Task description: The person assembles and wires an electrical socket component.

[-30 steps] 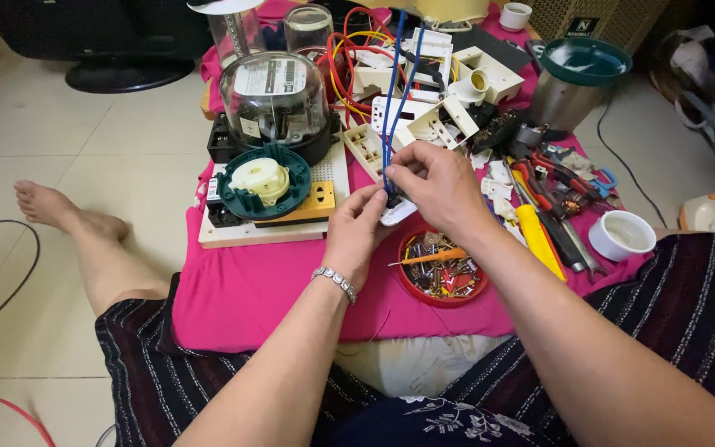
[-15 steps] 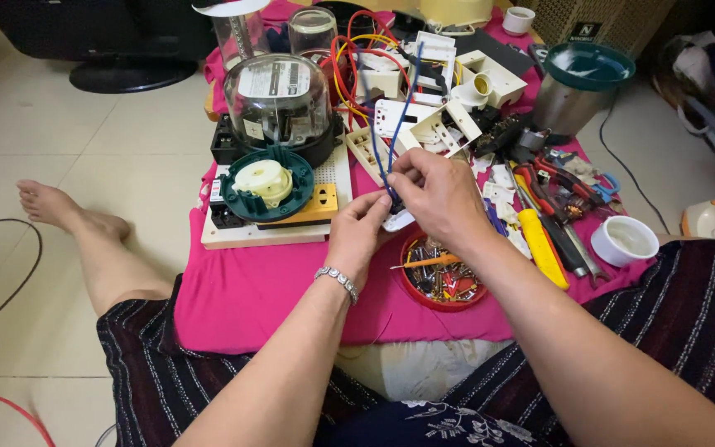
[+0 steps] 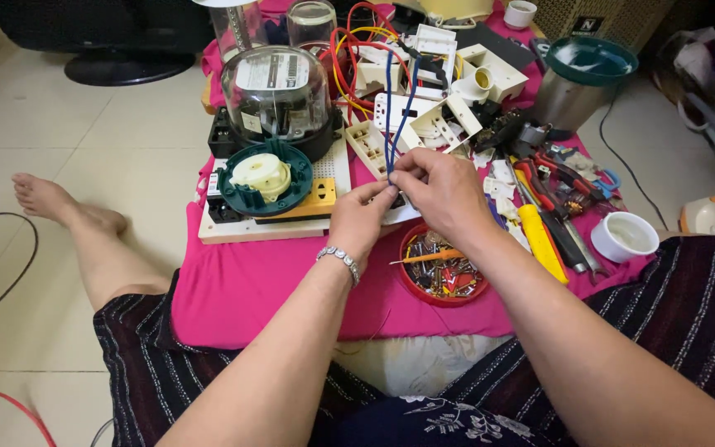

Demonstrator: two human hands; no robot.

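My left hand (image 3: pixel 363 217) now sits closer to my right hand (image 3: pixel 440 192); fingers of both meet at the blue wire (image 3: pixel 391 124) w/ no gap betw. them. Wire strands run straighter, closer together vs. 1 s ago.

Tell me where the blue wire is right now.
The blue wire runs up the middle of the head view, pinched between left hand and right hand, reaching the white sockets behind.
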